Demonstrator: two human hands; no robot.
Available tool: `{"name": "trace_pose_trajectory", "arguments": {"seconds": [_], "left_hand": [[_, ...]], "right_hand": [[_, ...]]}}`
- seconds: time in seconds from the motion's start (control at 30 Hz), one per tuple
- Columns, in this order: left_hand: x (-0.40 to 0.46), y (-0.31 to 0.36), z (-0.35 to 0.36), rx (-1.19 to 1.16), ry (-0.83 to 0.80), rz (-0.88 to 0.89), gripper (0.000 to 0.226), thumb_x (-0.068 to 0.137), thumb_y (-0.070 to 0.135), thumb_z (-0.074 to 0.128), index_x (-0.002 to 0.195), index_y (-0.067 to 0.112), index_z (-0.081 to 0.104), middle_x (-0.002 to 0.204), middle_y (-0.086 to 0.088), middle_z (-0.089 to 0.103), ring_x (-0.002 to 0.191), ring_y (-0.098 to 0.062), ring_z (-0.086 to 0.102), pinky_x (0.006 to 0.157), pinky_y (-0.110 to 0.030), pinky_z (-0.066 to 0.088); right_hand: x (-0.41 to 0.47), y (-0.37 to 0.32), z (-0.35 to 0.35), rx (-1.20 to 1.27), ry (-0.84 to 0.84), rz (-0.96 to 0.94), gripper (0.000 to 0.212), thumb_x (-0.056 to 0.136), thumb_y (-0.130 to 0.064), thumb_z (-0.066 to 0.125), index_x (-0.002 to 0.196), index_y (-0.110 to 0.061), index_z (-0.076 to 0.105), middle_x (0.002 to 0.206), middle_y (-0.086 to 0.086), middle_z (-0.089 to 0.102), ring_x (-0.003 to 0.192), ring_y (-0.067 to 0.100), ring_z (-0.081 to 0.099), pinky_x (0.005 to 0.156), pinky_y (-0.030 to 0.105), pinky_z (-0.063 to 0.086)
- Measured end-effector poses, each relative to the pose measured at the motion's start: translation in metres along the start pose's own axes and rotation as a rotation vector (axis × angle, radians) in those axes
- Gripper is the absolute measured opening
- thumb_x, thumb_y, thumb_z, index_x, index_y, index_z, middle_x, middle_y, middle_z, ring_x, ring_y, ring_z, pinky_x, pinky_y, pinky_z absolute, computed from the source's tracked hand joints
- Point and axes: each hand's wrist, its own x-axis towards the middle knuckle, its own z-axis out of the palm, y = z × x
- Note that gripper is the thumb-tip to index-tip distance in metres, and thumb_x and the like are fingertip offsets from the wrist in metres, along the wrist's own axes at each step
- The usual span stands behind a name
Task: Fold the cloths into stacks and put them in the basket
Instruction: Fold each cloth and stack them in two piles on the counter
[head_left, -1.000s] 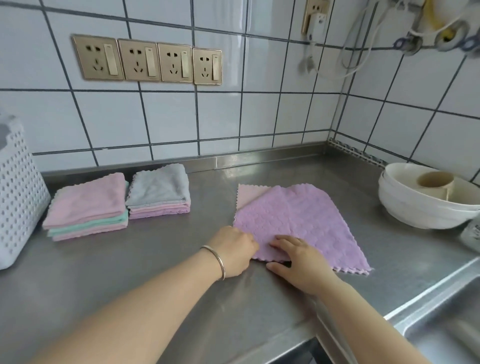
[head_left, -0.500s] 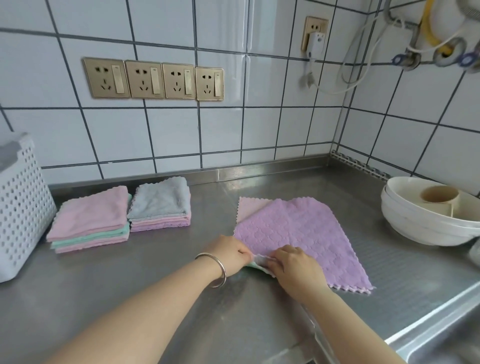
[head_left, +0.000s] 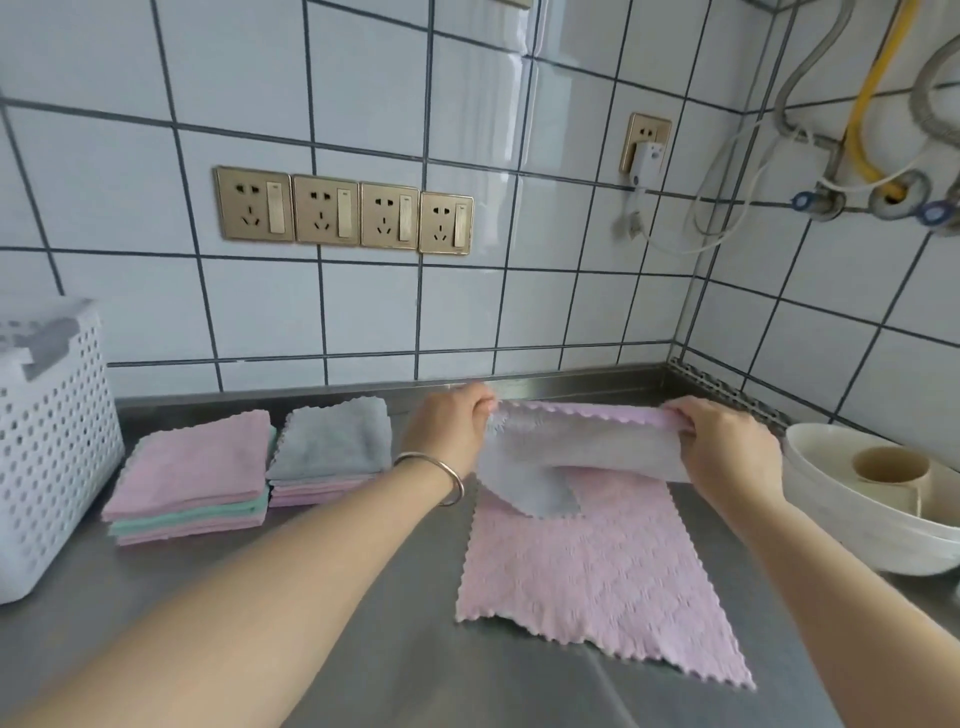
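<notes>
Over the counter, right side: I've got a cloth (head_left: 582, 447) lifted by its far edge, both hands up near the back wall, and it sags between them with a pale grey face toward me and pink along the top rim.
Left grip: my left hand (head_left: 449, 434) has fingers curled round the cloth's left corner, clamped on it; a silver bangle (head_left: 434, 475) sits on that wrist.
Right grip: my right hand (head_left: 727, 449) is pinched round the right corner, fingers folded over the edge, clamped on the same cloth.
Underneath: a pink cloth (head_left: 597, 577) lies spread flat on the counter (head_left: 363, 649), its scalloped near corner pointing toward me; the held cloth's hanging tip touches or just overlaps its far part, I cannot tell which.
Stacks: to the left, a folded pile topped in pink (head_left: 189, 478) with a green layer showing, and just beside it a folded pile topped in grey (head_left: 332, 441) over pink layers.
Basket: the white perforated basket (head_left: 47, 457) stands at the far left, near the pink-topped pile but apart from it.
Right edge: white bowls (head_left: 857, 514) nested together, a beige cup-like piece inside.
Wall: four gold sockets (head_left: 343, 215) in a row on white tile, one more with a white plug (head_left: 644, 158), and hoses in the corner.
</notes>
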Motion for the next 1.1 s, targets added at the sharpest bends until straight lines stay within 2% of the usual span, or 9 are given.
{"name": "trace_pose_trajectory", "arguments": {"seconds": [0.1,0.23,0.4,0.5,0.6,0.73,0.87,1.0,1.1], "left_hand": [[0.022,-0.002,-0.055,-0.027,0.235,0.024,0.021,0.094,0.020,0.049,0.101,0.010,0.066,0.096,-0.012,0.072,0.088,-0.032,0.063,0.076,-0.036,0.049],[0.029,-0.032,-0.125,0.026,0.371,0.057,0.020,0.094,0.019,0.050,0.101,0.009,0.066,0.094,-0.009,0.071,0.084,-0.028,0.062,0.071,-0.028,0.044],[0.026,-0.087,-0.196,0.293,0.271,0.024,0.020,0.093,0.025,0.053,0.099,0.013,0.068,0.098,-0.007,0.072,0.090,-0.029,0.064,0.075,-0.031,0.047],[0.022,-0.108,-0.243,0.385,0.265,-0.016,0.018,0.092,0.022,0.052,0.098,0.015,0.069,0.103,-0.005,0.072,0.096,-0.030,0.064,0.079,-0.033,0.050],[0.008,-0.109,-0.284,0.433,0.323,-0.009,0.018,0.092,0.017,0.052,0.099,0.017,0.069,0.103,-0.004,0.072,0.096,-0.030,0.065,0.082,-0.037,0.051],[-0.050,-0.108,-0.316,0.465,0.343,0.095,0.018,0.091,0.019,0.055,0.099,0.017,0.071,0.099,0.001,0.073,0.091,-0.021,0.066,0.078,-0.027,0.047],[-0.156,-0.125,-0.308,0.420,0.135,0.170,0.028,0.085,0.036,0.043,0.091,0.028,0.069,0.086,0.013,0.070,0.082,-0.003,0.057,0.067,-0.015,0.040],[-0.244,-0.155,-0.269,0.352,-0.142,-0.034,0.029,0.081,0.049,0.035,0.098,0.039,0.057,0.085,0.018,0.065,0.079,0.000,0.060,0.069,-0.023,0.049],[-0.290,-0.164,-0.246,0.296,-0.281,-0.091,0.037,0.079,0.053,0.029,0.100,0.038,0.056,0.092,0.015,0.068,0.086,-0.007,0.062,0.076,-0.019,0.047]], "right_hand": [[0.038,-0.041,-0.025,0.069,0.240,-0.211,0.023,0.082,-0.013,0.051,0.089,-0.012,0.072,0.071,0.013,0.072,0.057,0.035,0.063,0.052,0.031,0.045],[0.068,-0.094,-0.039,0.163,0.282,-0.245,0.013,0.083,-0.021,0.062,0.088,-0.013,0.071,0.070,0.013,0.071,0.061,0.037,0.064,0.058,0.035,0.048],[0.084,-0.167,-0.018,0.212,0.001,-0.190,0.018,0.090,-0.023,0.053,0.097,-0.019,0.069,0.093,0.014,0.070,0.080,0.036,0.059,0.060,0.029,0.035],[0.082,-0.210,-0.008,0.351,-0.116,-0.143,0.022,0.091,-0.021,0.049,0.098,-0.021,0.070,0.098,0.014,0.070,0.086,0.035,0.059,0.062,0.030,0.042],[0.073,-0.239,-0.017,0.467,-0.048,-0.170,0.022,0.091,-0.017,0.051,0.098,-0.019,0.071,0.096,0.012,0.072,0.089,0.034,0.061,0.069,0.034,0.047],[0.033,-0.248,-0.040,0.565,0.058,-0.331,0.020,0.089,-0.007,0.054,0.096,-0.012,0.072,0.095,0.007,0.073,0.081,0.025,0.062,0.067,0.032,0.047],[-0.051,-0.224,-0.036,0.543,-0.003,-0.601,0.023,0.084,-0.019,0.051,0.088,-0.016,0.073,0.079,0.000,0.071,0.070,0.014,0.061,0.059,0.020,0.042],[-0.134,-0.194,-0.006,0.530,-0.274,-0.666,0.047,0.094,-0.053,0.032,0.085,-0.030,0.072,0.076,-0.019,0.067,0.071,0.001,0.055,0.056,0.015,0.041],[-0.191,-0.180,0.009,0.463,-0.365,-0.689,0.016,0.084,-0.032,0.057,0.083,-0.031,0.072,0.083,-0.022,0.070,0.075,0.005,0.065,0.057,0.017,0.046]]}}
